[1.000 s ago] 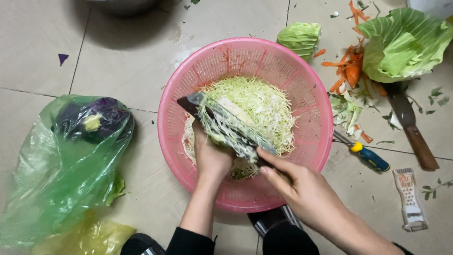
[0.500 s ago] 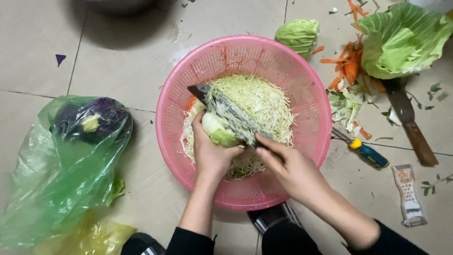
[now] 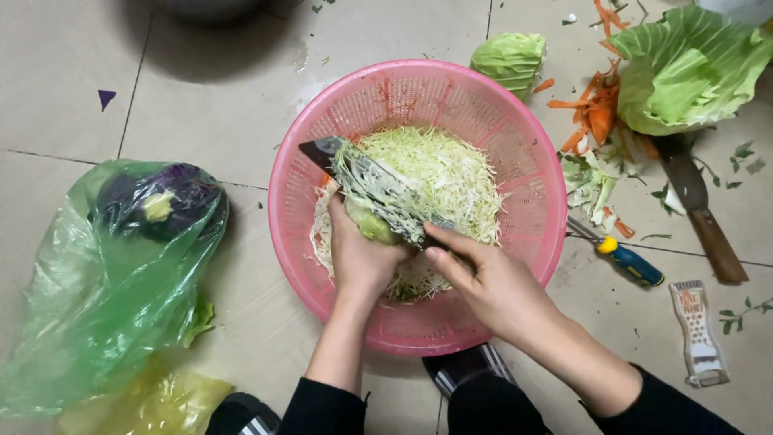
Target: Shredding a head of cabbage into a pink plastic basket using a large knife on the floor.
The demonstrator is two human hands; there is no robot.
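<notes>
A round pink perforated basket [image 3: 515, 145] sits on the tiled floor with a heap of shredded cabbage [image 3: 439, 173] inside. My left hand [image 3: 358, 258] grips a small pale green cabbage chunk [image 3: 369, 221] over the basket. My right hand [image 3: 487, 278] holds the handle of a knife [image 3: 374, 185], whose blade lies across the chunk, covered in cabbage shreds and pointing to the upper left.
A green plastic bag [image 3: 97, 290] with a purple eggplant [image 3: 161, 197] lies left. At right are cabbage leaves [image 3: 684, 68], a cabbage piece [image 3: 509, 58], carrot peels [image 3: 596, 113], a cleaver [image 3: 699, 213], a blue-handled peeler [image 3: 624, 259] and a small grater [image 3: 699, 332].
The knife blade has slid back and forth across the cabbage chunk, and both hands shifted slightly within the basket. More shreds cling to the blade.
</notes>
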